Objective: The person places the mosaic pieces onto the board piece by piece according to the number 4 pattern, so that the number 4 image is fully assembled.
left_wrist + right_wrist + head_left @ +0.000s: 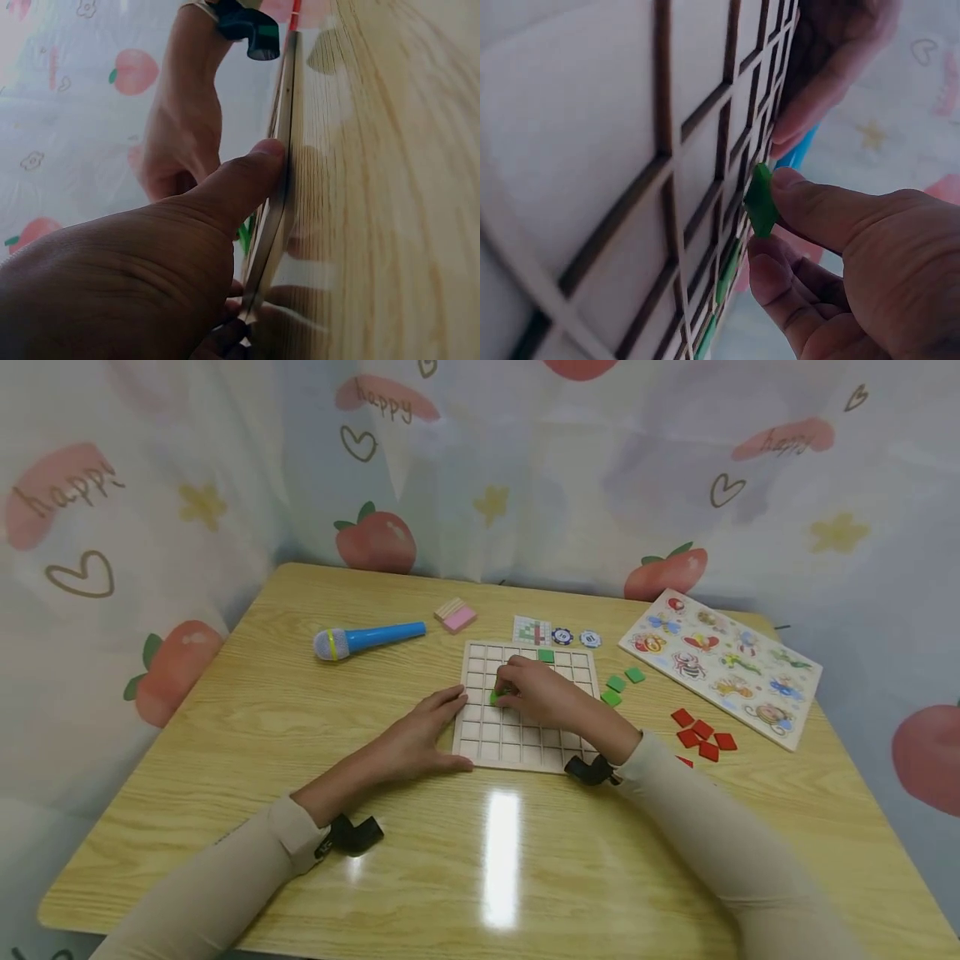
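Right hand [542, 692] pinches small green square tile [760, 201] over wooden grid board [480, 739], mid-frame. Left hand [420, 735] flat, fingers straight, steadies board edge so it won't slide.

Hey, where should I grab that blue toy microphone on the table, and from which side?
Grip the blue microphone round the middle of its blue handle, coming from above with fingers across its width. It lies flat on the table, lengthways left to right; the handle is slimmer than the rounded grey head at its left end, with bare table around it.

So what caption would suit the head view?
Right hand pinches a green square tile over a wooden grid board; left hand steadies its edge.
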Tool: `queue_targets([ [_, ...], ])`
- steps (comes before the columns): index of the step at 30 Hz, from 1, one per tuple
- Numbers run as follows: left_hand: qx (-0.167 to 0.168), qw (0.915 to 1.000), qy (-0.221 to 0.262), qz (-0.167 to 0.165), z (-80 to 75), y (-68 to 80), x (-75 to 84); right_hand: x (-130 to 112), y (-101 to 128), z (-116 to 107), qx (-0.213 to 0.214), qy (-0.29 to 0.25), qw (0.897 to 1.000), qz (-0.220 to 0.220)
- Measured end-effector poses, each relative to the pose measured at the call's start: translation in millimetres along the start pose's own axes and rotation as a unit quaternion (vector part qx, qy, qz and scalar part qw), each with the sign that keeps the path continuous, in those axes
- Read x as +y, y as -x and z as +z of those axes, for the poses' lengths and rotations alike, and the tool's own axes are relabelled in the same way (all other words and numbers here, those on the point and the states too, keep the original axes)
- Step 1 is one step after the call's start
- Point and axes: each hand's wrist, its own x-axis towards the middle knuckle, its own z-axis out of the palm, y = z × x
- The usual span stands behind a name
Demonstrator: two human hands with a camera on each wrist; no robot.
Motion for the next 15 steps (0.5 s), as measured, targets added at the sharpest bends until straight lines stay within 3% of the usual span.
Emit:
queue_targets([
  [15,0.0,1.0,-0.003,0.002,0.7,-0.2,-0.8,-2.1,-8.6,5.2,-0.007,0.001,1.0,-0.018],
])
